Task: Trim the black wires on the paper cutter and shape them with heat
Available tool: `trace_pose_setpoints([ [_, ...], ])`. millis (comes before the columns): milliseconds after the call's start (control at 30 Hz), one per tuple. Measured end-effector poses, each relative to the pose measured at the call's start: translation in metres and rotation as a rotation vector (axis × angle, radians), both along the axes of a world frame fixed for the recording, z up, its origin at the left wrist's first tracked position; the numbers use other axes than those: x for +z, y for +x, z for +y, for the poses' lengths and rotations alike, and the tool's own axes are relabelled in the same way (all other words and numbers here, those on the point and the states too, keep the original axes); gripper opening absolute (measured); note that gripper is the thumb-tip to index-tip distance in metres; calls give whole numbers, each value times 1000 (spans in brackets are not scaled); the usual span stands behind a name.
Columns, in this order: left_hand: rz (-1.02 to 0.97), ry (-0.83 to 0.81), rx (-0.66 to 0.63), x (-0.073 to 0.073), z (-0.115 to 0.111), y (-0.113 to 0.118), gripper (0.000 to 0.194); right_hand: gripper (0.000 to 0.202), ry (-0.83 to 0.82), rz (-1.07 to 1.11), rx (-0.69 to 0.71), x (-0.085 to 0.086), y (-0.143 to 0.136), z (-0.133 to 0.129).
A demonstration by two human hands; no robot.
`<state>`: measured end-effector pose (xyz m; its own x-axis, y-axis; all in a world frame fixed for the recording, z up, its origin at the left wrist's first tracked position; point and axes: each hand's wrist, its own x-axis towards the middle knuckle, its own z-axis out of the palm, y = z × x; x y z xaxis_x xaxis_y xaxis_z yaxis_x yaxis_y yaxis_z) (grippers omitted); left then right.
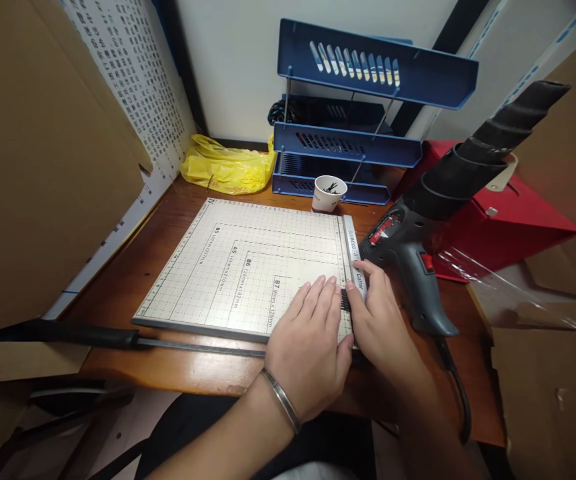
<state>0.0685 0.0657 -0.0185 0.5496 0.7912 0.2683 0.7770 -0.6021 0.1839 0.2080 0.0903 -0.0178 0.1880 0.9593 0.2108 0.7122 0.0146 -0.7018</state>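
A cream paper cutter board [193, 267] with printed size grids lies on the wooden table. My left hand [308, 340] rests flat on its lower right part, fingers stretched out together. Beside the left fingertips, a small patch of thin black strips [345, 300] shows near the cutter's metal edge rail [354, 250]. My right hand [383, 313] is at that rail, thumb near the strips and index finger apart from it across the rail. Its other fingers are partly hidden. The cutter's long blade arm with a black handle [93, 333] lies along the board's front side.
Behind the board stands a paper cup [329, 193] with small black pieces inside. A blue tiered tray rack [348, 143] and a yellow plastic bag [228, 167] are at the back. At right are a heat gun [425, 267], a red box [528, 227] and cardboard [548, 380].
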Motion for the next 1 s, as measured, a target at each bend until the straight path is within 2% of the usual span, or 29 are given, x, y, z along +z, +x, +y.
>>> trace_pose_setpoints([
  [67,3,3,-1,0,1,0,59,38,67,45,-24,3,0,-2],
  [133,5,5,-1,0,2,0,59,36,192,61,-146,10,3,-7],
  [200,9,4,-2,0,2,1,59,34,342,-37,-330,19,10,-12],
  [267,14,7,-4,-1,2,1,59,34,434,-207,-441,28,21,-16],
  [333,16,17,-8,0,0,0,60,38,428,-294,-440,33,32,-18],
  [400,7,25,-8,4,-2,-1,61,41,410,-290,-437,34,42,-17],
  [500,-35,18,-14,22,5,-2,65,42,407,-247,-531,31,54,-15],
  [600,-122,-27,-4,50,33,4,66,43,243,-190,-565,26,68,-12],
  [700,-298,-210,4,69,76,24,65,45,79,-52,-538,23,79,-7],
  [800,-355,-276,2,71,114,55,82,47,19,-10,-479,19,86,-2],
  [867,-389,-297,23,67,130,75,90,48,2,-5,-453,17,89,1],
  [1000,-416,-306,-18,66,144,97,71,48,29,-11,-443,18,89,1],
])
